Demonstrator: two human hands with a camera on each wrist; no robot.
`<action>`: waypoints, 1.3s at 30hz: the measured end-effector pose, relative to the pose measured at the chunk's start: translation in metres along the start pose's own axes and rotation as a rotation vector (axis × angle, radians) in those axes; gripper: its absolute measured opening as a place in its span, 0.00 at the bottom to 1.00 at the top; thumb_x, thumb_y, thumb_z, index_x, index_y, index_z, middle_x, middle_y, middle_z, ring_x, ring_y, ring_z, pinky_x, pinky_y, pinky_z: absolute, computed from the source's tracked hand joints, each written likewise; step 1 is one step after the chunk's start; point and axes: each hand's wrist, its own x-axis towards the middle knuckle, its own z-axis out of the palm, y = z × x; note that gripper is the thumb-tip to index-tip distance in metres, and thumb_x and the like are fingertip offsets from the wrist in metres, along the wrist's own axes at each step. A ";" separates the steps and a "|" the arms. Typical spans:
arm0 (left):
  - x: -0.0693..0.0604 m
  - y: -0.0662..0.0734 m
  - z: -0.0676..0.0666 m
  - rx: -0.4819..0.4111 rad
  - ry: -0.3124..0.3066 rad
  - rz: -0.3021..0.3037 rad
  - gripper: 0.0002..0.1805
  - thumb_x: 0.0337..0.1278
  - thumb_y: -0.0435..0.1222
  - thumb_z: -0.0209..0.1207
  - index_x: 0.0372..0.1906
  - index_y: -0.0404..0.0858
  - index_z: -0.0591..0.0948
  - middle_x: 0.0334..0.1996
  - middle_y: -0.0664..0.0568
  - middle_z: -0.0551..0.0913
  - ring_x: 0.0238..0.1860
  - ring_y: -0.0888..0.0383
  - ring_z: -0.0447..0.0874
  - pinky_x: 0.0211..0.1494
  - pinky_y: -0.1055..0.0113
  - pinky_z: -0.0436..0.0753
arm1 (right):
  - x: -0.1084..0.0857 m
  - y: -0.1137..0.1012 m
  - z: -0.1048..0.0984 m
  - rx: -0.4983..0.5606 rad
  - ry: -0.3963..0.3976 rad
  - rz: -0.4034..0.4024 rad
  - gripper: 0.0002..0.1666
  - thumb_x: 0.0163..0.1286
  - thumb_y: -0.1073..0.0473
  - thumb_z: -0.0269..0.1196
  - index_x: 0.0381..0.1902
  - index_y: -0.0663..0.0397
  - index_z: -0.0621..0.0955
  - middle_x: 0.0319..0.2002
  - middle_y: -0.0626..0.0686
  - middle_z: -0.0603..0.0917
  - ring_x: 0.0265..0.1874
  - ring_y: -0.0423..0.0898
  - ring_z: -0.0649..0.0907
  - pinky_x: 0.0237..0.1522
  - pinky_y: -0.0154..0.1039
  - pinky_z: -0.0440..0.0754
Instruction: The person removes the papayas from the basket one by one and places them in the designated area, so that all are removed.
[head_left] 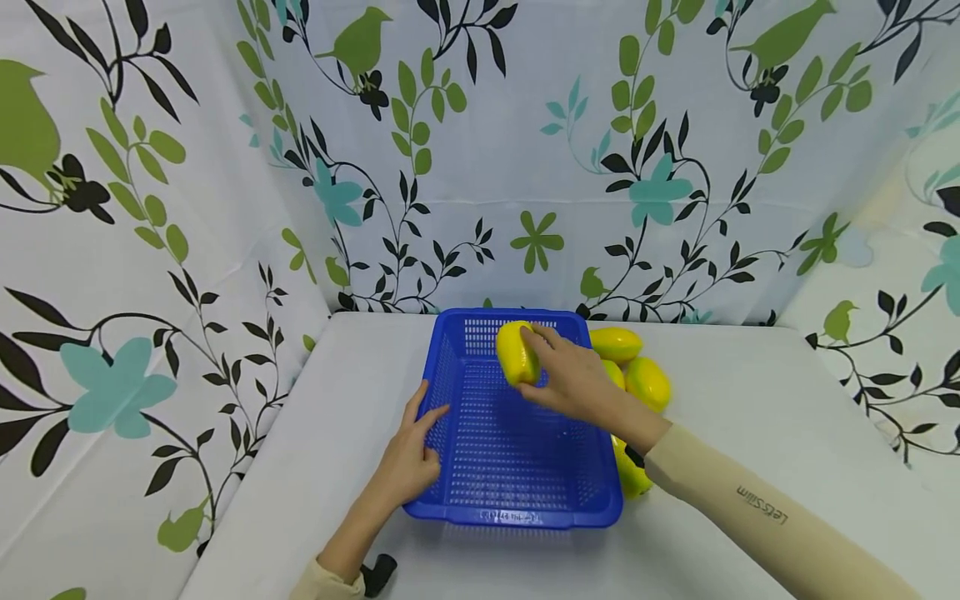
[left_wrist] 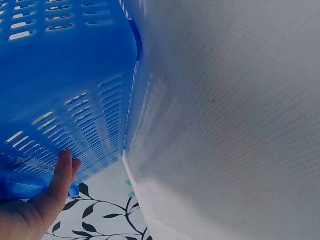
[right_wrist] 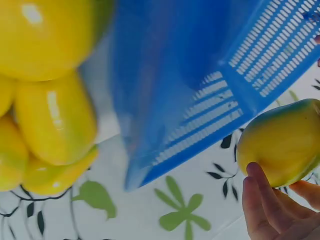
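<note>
A plump yellow mango (head_left: 517,353) is held by my right hand (head_left: 566,373) above the far part of a blue plastic basket (head_left: 513,518). In the right wrist view, the fingertips (right_wrist: 260,176) press against this mango (right_wrist: 280,142), whose upper side looks greenish. My left hand (head_left: 408,467) rests at the basket's left rim, its fingers extended. The left wrist view shows fingers (left_wrist: 62,175) beside the slotted basket wall (left_wrist: 85,120). Inside the basket, its slotted floor (head_left: 517,450) shows, with nothing lying on it.
Several more yellow mangoes (head_left: 648,383) lie against the basket's right side, partly hidden by my right forearm. The basket stands on a white table (head_left: 750,417). A patterned cloth (head_left: 480,167) with birds and leaves hangs behind and at both sides.
</note>
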 end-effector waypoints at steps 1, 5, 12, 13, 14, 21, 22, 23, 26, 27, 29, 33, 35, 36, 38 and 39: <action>0.000 0.000 -0.001 0.001 0.002 -0.002 0.39 0.40 0.17 0.50 0.67 0.30 0.71 0.79 0.43 0.43 0.50 0.45 0.78 0.18 0.73 0.69 | -0.003 0.003 -0.001 0.003 0.001 0.003 0.47 0.61 0.41 0.67 0.71 0.58 0.67 0.67 0.61 0.72 0.41 0.54 0.84 0.21 0.35 0.75; 0.000 0.000 -0.002 0.001 0.005 0.003 0.39 0.40 0.17 0.50 0.67 0.30 0.72 0.79 0.41 0.43 0.51 0.42 0.77 0.18 0.72 0.69 | -0.011 0.012 -0.004 0.021 -0.001 0.034 0.47 0.61 0.41 0.67 0.72 0.58 0.67 0.67 0.61 0.72 0.26 0.46 0.80 0.14 0.31 0.68; -0.001 -0.001 0.000 -0.001 0.000 0.000 0.38 0.41 0.18 0.50 0.67 0.31 0.71 0.79 0.41 0.43 0.53 0.42 0.76 0.18 0.72 0.69 | -0.025 0.024 -0.024 0.071 0.019 0.106 0.49 0.61 0.42 0.67 0.72 0.61 0.65 0.68 0.63 0.70 0.32 0.52 0.82 0.21 0.38 0.79; 0.000 -0.001 0.000 -0.002 0.002 0.002 0.38 0.41 0.18 0.50 0.67 0.31 0.71 0.79 0.41 0.43 0.54 0.42 0.75 0.19 0.72 0.70 | -0.027 0.027 -0.026 0.071 0.030 0.111 0.49 0.61 0.42 0.68 0.72 0.61 0.65 0.68 0.63 0.70 0.37 0.56 0.83 0.25 0.42 0.81; 0.000 -0.001 0.000 -0.003 0.005 0.005 0.38 0.40 0.17 0.50 0.67 0.30 0.72 0.78 0.41 0.43 0.54 0.41 0.75 0.19 0.72 0.70 | -0.029 0.031 -0.028 0.071 0.045 0.114 0.49 0.61 0.42 0.68 0.72 0.61 0.65 0.67 0.63 0.70 0.41 0.57 0.84 0.27 0.45 0.83; 0.000 -0.002 0.000 0.002 0.022 0.007 0.38 0.40 0.17 0.50 0.66 0.30 0.72 0.78 0.41 0.44 0.56 0.41 0.74 0.19 0.73 0.70 | -0.043 0.059 -0.039 0.079 0.094 0.171 0.47 0.62 0.45 0.68 0.71 0.62 0.65 0.66 0.65 0.71 0.49 0.61 0.83 0.39 0.55 0.84; 0.000 -0.002 0.000 0.002 0.023 0.010 0.38 0.40 0.17 0.50 0.66 0.30 0.72 0.78 0.41 0.44 0.58 0.40 0.73 0.19 0.73 0.70 | -0.046 0.063 -0.039 0.075 0.099 0.178 0.47 0.62 0.45 0.68 0.71 0.63 0.65 0.66 0.65 0.71 0.49 0.61 0.83 0.39 0.55 0.84; 0.000 -0.002 0.000 0.002 0.024 0.013 0.38 0.40 0.17 0.50 0.66 0.29 0.72 0.78 0.41 0.44 0.59 0.40 0.72 0.19 0.73 0.70 | -0.049 0.067 -0.040 0.073 0.104 0.186 0.47 0.62 0.45 0.68 0.71 0.63 0.65 0.66 0.66 0.71 0.50 0.61 0.82 0.40 0.56 0.84; 0.000 -0.002 0.000 0.001 0.021 0.011 0.38 0.41 0.17 0.50 0.66 0.29 0.72 0.78 0.40 0.44 0.60 0.39 0.71 0.19 0.73 0.70 | -0.059 0.079 -0.041 0.066 0.109 0.210 0.47 0.62 0.46 0.68 0.71 0.64 0.65 0.64 0.66 0.72 0.50 0.61 0.82 0.40 0.58 0.83; -0.001 -0.002 0.001 0.000 0.022 0.012 0.38 0.41 0.17 0.49 0.66 0.29 0.72 0.78 0.40 0.44 0.60 0.39 0.71 0.19 0.73 0.69 | -0.063 0.083 -0.041 0.061 0.107 0.221 0.47 0.62 0.46 0.68 0.71 0.64 0.65 0.64 0.66 0.72 0.50 0.61 0.81 0.41 0.59 0.83; -0.001 -0.001 0.001 -0.005 0.015 0.008 0.38 0.41 0.17 0.49 0.66 0.29 0.72 0.78 0.40 0.44 0.60 0.39 0.71 0.18 0.72 0.69 | -0.072 0.092 -0.041 0.049 0.099 0.249 0.47 0.62 0.45 0.67 0.71 0.64 0.64 0.63 0.67 0.72 0.50 0.62 0.81 0.41 0.60 0.82; -0.001 0.000 0.001 -0.006 0.004 0.007 0.38 0.41 0.17 0.49 0.66 0.30 0.72 0.78 0.40 0.44 0.61 0.38 0.70 0.19 0.72 0.69 | -0.091 0.109 -0.041 0.030 0.081 0.311 0.48 0.63 0.44 0.66 0.71 0.65 0.63 0.64 0.68 0.71 0.51 0.63 0.79 0.41 0.63 0.81; -0.001 0.001 0.000 -0.003 0.004 0.005 0.38 0.41 0.17 0.49 0.66 0.30 0.72 0.78 0.40 0.44 0.61 0.39 0.71 0.19 0.72 0.69 | -0.099 0.116 -0.040 0.029 0.065 0.339 0.48 0.63 0.43 0.65 0.71 0.66 0.63 0.64 0.69 0.70 0.52 0.64 0.79 0.42 0.63 0.80; -0.001 0.001 0.000 -0.001 0.006 0.004 0.38 0.41 0.17 0.49 0.66 0.30 0.72 0.78 0.40 0.44 0.60 0.39 0.71 0.19 0.72 0.69 | -0.103 0.120 -0.039 0.029 0.055 0.352 0.49 0.64 0.42 0.65 0.71 0.67 0.63 0.65 0.70 0.70 0.52 0.65 0.79 0.42 0.64 0.80; -0.001 0.001 -0.001 0.002 0.010 0.005 0.37 0.41 0.17 0.49 0.66 0.30 0.72 0.78 0.40 0.44 0.61 0.39 0.70 0.19 0.72 0.69 | -0.110 0.126 -0.036 0.030 0.035 0.375 0.49 0.64 0.40 0.64 0.71 0.68 0.63 0.65 0.71 0.69 0.52 0.66 0.78 0.43 0.65 0.79; 0.000 0.001 -0.001 0.003 0.012 0.004 0.37 0.41 0.17 0.49 0.66 0.29 0.72 0.78 0.41 0.44 0.60 0.39 0.71 0.19 0.72 0.69 | -0.113 0.129 -0.035 0.030 0.028 0.385 0.50 0.64 0.40 0.64 0.71 0.68 0.63 0.64 0.72 0.69 0.52 0.66 0.78 0.44 0.65 0.79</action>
